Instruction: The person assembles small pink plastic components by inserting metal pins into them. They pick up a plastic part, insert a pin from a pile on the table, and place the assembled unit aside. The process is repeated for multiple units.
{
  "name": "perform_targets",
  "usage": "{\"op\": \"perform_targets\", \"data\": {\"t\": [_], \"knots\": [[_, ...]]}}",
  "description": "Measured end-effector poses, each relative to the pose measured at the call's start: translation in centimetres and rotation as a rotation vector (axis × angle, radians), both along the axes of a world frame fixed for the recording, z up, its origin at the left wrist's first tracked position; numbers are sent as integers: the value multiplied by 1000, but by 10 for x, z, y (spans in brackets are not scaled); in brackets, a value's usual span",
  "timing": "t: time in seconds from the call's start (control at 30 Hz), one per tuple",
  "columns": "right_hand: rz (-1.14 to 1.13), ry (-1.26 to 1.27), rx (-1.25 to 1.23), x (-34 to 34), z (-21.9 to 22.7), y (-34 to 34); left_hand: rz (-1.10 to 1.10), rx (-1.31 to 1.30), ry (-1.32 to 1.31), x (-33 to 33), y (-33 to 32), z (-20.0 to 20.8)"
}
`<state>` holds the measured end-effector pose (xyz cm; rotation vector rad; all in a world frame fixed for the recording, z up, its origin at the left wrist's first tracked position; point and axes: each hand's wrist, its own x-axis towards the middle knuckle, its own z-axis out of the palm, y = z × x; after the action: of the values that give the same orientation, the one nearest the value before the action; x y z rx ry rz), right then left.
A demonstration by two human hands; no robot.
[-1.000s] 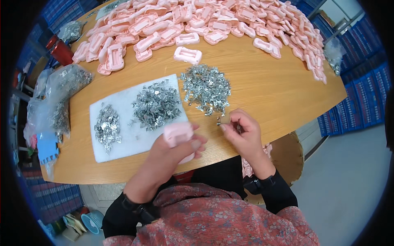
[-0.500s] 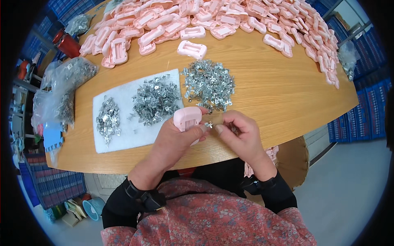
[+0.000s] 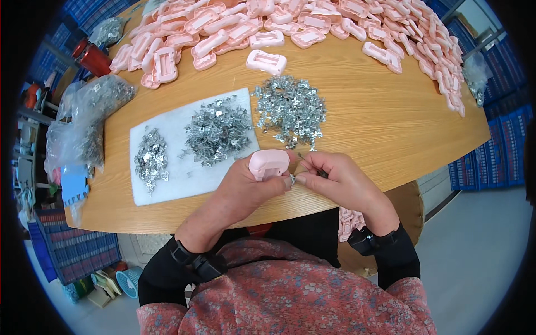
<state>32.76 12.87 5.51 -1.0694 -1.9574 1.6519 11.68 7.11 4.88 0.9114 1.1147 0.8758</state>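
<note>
My left hand is closed round a pink plastic shell with a rectangular opening, held above the near edge of the table. At the left thumb tip sits a small metal clip. My right hand meets it there, thumb and forefinger pinched at the clip, with other small metal pieces partly hidden in its curled fingers. Just beyond the hands lies a heap of shiny metal clips. Two more piles of metal parts, a larger one and a smaller one, rest on a white foam sheet.
A big heap of pink shells spans the far side of the wooden table, with a single shell in front. At left are plastic bags of metal parts and a red jar. A cardboard box stands below the right edge.
Both hands have shifted slightly right in the picture. The right fingers have come closer to the left thumb, and the metal clip is now between them near the shell.
</note>
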Motion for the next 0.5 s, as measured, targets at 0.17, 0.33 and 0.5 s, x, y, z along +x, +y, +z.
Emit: {"op": "perform_targets", "data": {"t": [0.17, 0.33, 0.5], "knots": [[-133, 88, 83, -12, 2, -14, 33, -230, -503, -16, -10, -4], [-215, 223, 247, -46, 7, -32, 18, -282, -692, -31, -16, -11], [-197, 151, 334, -72, 10, -38, 69, -258, -722, -47, -29, -13]]}}
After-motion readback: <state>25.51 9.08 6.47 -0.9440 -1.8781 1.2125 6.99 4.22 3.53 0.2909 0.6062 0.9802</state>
